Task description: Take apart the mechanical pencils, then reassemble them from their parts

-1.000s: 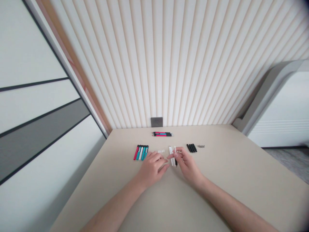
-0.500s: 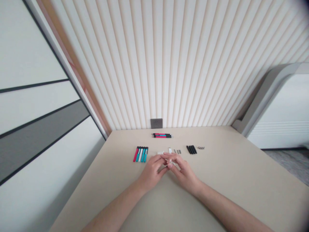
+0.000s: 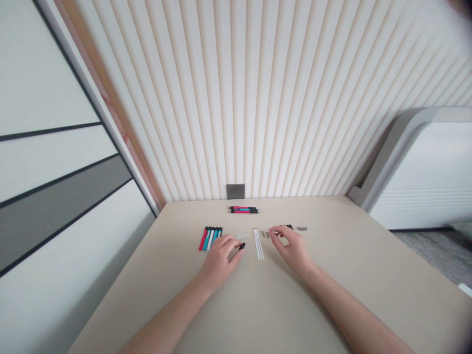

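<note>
My left hand (image 3: 220, 260) is closed in a pinch on a pen part, and only its black end (image 3: 242, 246) shows past the fingertips. Just left of that hand lies a row of red, teal and white pen barrels (image 3: 207, 240) with black ends. Small white pieces (image 3: 241, 236) lie beyond its fingers. My right hand (image 3: 293, 248) has thumb and forefinger together over small metal springs (image 3: 264, 234); what they grip, if anything, is too small to make out. Thin white refills (image 3: 258, 245) lie side by side between the hands.
Behind, near the wall, rest several assembled pens (image 3: 244, 210). Black grips (image 3: 289, 226) are partly covered by my right hand, with small metal tips (image 3: 302, 228) to their right. A dark socket (image 3: 235, 191) sits on the ribbed wall at the table's (image 3: 236, 305) back edge.
My hands were together over the refills and have moved apart. The left now shows a black pen end; the right has gone to the springs. The refills are uncovered.
</note>
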Available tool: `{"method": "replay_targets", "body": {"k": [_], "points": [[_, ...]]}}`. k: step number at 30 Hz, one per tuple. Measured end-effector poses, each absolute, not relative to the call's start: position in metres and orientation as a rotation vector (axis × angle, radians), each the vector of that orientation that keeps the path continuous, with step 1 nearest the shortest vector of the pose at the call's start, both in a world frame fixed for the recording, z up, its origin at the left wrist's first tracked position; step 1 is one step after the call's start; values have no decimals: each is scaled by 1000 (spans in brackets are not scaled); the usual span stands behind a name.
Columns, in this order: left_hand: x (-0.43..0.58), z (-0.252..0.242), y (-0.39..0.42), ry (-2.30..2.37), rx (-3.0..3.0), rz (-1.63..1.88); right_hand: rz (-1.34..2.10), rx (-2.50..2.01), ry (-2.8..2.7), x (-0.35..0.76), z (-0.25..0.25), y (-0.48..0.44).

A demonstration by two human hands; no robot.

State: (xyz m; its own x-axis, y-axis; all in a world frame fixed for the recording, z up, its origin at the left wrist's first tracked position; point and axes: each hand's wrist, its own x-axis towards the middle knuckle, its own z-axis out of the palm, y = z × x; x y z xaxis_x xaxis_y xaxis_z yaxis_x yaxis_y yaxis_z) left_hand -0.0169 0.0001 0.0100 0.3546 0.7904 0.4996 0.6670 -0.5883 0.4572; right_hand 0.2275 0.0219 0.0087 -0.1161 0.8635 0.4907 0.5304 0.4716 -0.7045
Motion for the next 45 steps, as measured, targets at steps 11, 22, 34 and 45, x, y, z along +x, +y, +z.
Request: {"method": "replay_targets", "body": {"k": [11, 22, 34, 45], "points": [[-17, 9, -1, 1316, 2496, 1069, 326, -1132, -2344, 224, 7, 22], [-17, 12, -3, 1279, 2533, 1036, 343, -1121, -2383, 225, 6, 20], [-18, 16, -3, 1293, 2550, 966, 326, -1102, -2370, 225, 11, 15], [-17, 15, -4, 1287, 2585, 920, 316, -1131, -2359, 217, 11, 10]]}}
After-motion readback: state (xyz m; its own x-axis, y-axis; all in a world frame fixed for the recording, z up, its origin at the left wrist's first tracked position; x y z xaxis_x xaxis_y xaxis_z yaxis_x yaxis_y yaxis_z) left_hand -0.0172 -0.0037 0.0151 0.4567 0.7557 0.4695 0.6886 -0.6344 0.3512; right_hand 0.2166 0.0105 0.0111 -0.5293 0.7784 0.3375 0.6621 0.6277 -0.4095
